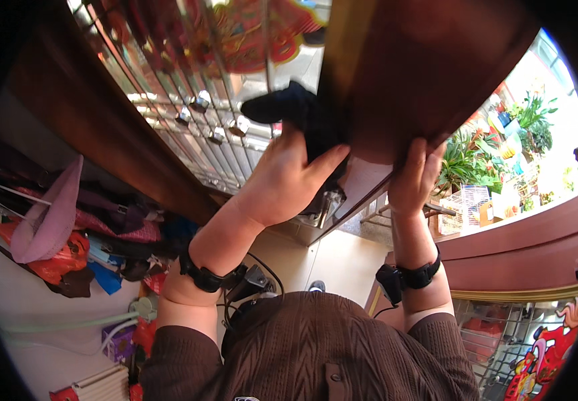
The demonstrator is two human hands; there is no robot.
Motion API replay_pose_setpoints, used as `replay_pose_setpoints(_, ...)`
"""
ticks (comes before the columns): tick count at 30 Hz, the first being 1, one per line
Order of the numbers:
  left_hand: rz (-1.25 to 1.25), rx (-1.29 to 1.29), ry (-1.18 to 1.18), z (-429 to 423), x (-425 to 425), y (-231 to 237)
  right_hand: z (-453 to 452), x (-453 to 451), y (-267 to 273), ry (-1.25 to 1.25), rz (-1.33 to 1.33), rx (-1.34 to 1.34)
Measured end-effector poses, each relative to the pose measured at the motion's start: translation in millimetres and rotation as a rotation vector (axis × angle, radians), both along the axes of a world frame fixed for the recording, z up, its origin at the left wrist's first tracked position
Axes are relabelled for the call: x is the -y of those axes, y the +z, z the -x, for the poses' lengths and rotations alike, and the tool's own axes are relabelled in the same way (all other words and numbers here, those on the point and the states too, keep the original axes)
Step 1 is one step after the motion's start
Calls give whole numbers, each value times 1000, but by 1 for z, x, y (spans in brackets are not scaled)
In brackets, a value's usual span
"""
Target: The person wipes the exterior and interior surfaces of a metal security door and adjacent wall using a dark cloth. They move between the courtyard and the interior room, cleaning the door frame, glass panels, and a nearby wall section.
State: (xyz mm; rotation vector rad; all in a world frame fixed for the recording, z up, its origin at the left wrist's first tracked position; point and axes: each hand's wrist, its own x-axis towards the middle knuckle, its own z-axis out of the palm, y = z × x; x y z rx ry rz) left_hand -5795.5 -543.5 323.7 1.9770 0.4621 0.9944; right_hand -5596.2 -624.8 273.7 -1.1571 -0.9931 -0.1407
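Observation:
A brown wooden door [409, 80] stands open before me, its edge towards me. My left hand [286, 183] holds a dark cloth [289, 105], bunched and pressed near the door's left face, with the thumb pointing at the edge. A metal door lock or handle [329, 203] shows just below the cloth, partly hidden. On the other side, my right hand [411, 180] grips the door's edge, its fingers lying up along the brown surface. Some fingertips of both hands are hard to make out in shadow.
A metal-barred door panel [203, 115] with a red decoration [264, 40] is at upper left. Clothes and a pink hat [50, 215] hang on the left wall. Potted plants [469, 160] and a wire cage [452, 213] are outside at right. Pale tiles [339, 260] cover the floor.

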Motion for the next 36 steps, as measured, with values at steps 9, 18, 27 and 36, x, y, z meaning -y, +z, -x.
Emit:
replay_pose_setpoints(9, -821, 158, 287, -66, 18, -5, -23, -6, -7, 880, -273, -701)
replay_pose_setpoints(18, -1256, -85, 400, -82, -12, 9, -29, 4, -1, 868, -61, -353)
replay_pose_setpoints(27, -1583, 211, 611, -91, -26, 465, -16, 6, 8, 905, -150, -329)
replay_pose_setpoints(36, -1255, 211, 878, -68, -40, 610, -4, 23, 16, 398, 186, -131)
